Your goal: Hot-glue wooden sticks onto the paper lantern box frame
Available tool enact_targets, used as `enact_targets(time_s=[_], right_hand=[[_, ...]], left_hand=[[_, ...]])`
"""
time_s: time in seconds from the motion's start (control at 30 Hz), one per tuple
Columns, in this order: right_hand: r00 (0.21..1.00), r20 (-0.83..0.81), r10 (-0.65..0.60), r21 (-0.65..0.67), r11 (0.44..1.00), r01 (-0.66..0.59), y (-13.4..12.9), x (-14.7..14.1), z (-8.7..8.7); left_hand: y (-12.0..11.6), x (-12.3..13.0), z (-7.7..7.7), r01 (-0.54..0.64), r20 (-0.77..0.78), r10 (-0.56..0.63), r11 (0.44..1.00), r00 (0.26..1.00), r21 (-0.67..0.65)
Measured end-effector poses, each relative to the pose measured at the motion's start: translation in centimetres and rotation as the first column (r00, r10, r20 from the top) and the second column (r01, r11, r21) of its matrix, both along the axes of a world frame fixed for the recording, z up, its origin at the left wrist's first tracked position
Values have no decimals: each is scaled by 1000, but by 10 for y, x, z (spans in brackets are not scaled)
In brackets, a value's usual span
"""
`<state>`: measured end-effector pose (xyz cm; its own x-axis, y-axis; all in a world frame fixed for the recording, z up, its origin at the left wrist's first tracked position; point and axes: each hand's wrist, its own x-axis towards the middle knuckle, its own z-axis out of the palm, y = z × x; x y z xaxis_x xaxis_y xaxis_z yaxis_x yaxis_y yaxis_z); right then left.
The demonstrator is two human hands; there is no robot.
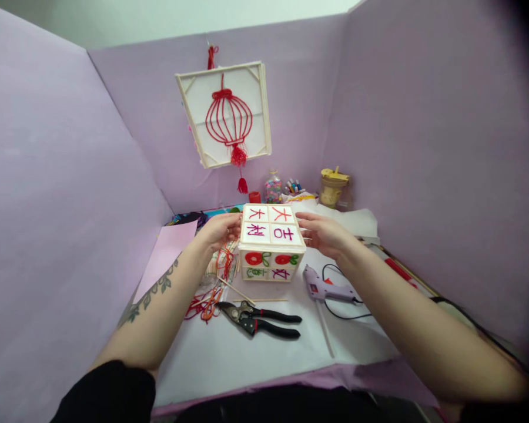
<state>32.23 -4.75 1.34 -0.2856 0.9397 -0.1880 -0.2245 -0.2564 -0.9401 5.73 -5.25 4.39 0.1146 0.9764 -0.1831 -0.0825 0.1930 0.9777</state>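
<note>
A white box [270, 248] framed with pale sticks is between my two hands. Red and purple yarn characters fill the four panels of its top, and its front carries red fruit shapes with green leaves above more characters. Against the left side, my left hand [223, 230] grips with curled fingers, partly hidden by the box. My right hand [321, 234] holds the opposite side with its fingers bent toward the far edge. Whether the box touches the table cannot be told. Closer to me lie black-handled pruning shears [260, 320] and thin wooden sticks [237, 290].
A purple glue gun [328, 288] with its cord lies at right. Red and orange yarn [207, 302] is tangled at left near pink paper [170, 247]. Behind stand a jar [273, 188] and a yellow-lidded cup [332, 189]. Above hangs a lantern panel [194, 111].
</note>
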Motion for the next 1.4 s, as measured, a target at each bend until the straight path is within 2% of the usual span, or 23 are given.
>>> enact_targets(time_s=[0.13,0.27,0.6,0.8,0.97,1.23,1.4], right_hand=[[998,-41,42,-15,999,-43,-13,0,17],[995,-66,77,-6,997,-77,-21,-2,27],[989,-81,126,-15,992,-127,-21,-12,21],[987,-105,124,-19,992,-126,-23,-10,21],[983,-135,125,-7,992,-127,-28,-10,24],[977,-155,148,37,989,-144,-36,-17,32],[982,-157,108,72,993,-98,-46,-21,32]], left_hand=[[-18,3,11,32,32,-33,999,999,20],[-36,3,15,5,29,-6,999,1000,39],[-45,-4,0,-46,2,46,998,999,-51],[-42,14,6,-70,101,83,989,991,-128],[-39,21,11,-64,122,85,984,989,-166],[-53,12,6,-47,94,55,995,994,-84],[-64,11,1,-59,98,59,998,993,2]])
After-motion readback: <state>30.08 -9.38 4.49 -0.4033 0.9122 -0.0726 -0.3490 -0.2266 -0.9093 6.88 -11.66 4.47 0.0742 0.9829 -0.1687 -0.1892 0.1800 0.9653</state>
